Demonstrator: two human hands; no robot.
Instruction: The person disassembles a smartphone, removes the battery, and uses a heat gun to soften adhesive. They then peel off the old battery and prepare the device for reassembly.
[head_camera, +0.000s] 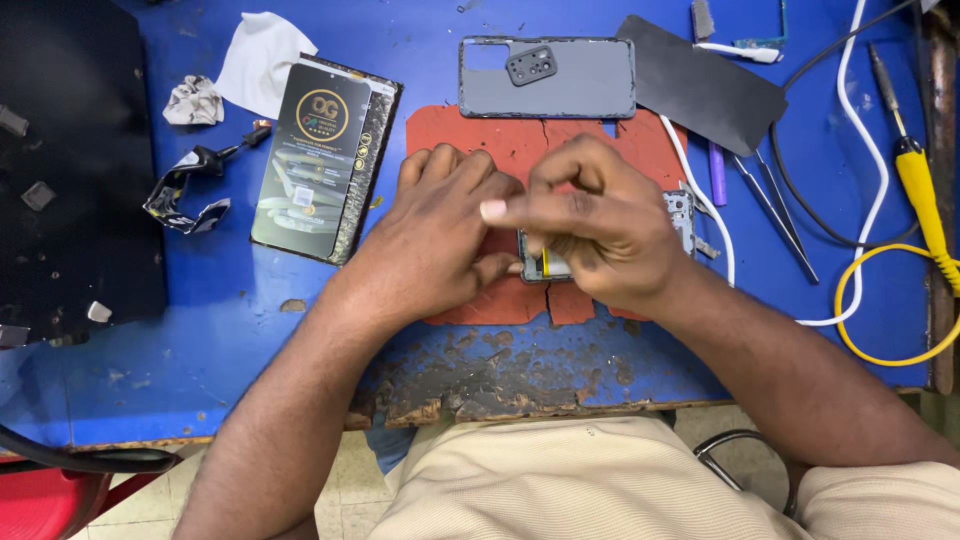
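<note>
Both hands meet over an opened phone body (560, 265) that lies on a cracked red mat (520, 150) in the middle of the blue tabletop (200, 330). The right hand (590, 225) has its grip pinched, fingertips bent down onto the phone's inner parts; whether anything small sits between them cannot be told. The left hand (440, 235) lies flat with curled fingers, pressing on the phone's left end without closing around it. The two hands hide most of the phone; only a strip of its frame and a yellowish part show between them, and a metal edge (682, 215) shows past the right wrist.

Just beyond the hands, at the mat's far edge, lies a grey back cover (580, 85) with its camera cut-out. To the left lies a dark screen package (320, 155), with a white tissue (262, 55) and a crumpled wrapper (185, 195) further out. To the right run a white cable (700, 190), tweezers (780, 215), a purple tool (717, 172), a black sheet (700, 90) and a yellow-handled soldering iron (925, 195) with its yellow cord (880, 355).
</note>
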